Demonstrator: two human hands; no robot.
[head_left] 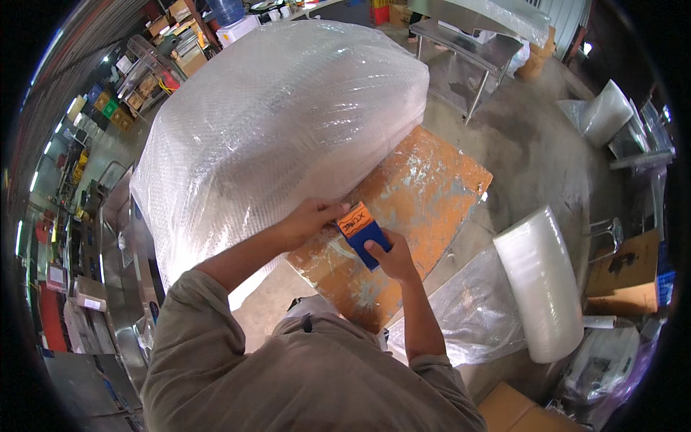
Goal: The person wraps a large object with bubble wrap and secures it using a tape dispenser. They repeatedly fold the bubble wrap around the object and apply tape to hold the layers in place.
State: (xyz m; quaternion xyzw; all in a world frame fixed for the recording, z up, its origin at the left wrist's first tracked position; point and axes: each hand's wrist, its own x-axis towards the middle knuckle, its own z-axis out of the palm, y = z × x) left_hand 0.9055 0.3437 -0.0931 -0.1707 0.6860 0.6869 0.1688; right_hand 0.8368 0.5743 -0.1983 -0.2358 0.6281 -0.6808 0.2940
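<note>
Both hands meet on a small blue tool with an orange label (363, 234), most likely a tape dispenser or cutter, though its working edge is turned away and cannot be made out. The right hand (392, 258) wraps it from below, fingers curled round the blue body, seemingly to carry its weight. The left hand (311, 219) closes on the tool's upper end, thumb on the orange face, right where the tool meets the big bubble-wrapped bundle (288, 122), so the hand seems to steady wrap and tool at one spot. Whether tape runs between them is not visible. The bundle lies on a worn orange tabletop (432, 180), which keeps it at working height; its contents are wholly hidden under the cloudy wrap, and its far side is out of sight. To the right a roll of bubble wrap (540, 281) stands near the table's corner, within reach, with loose clear plastic sheeting (468, 317) slumped between roll and table. Flat brown cardboard (622, 273) lies beyond, partly cut off, as is a steel bench (468, 43) at the upper rim.
</note>
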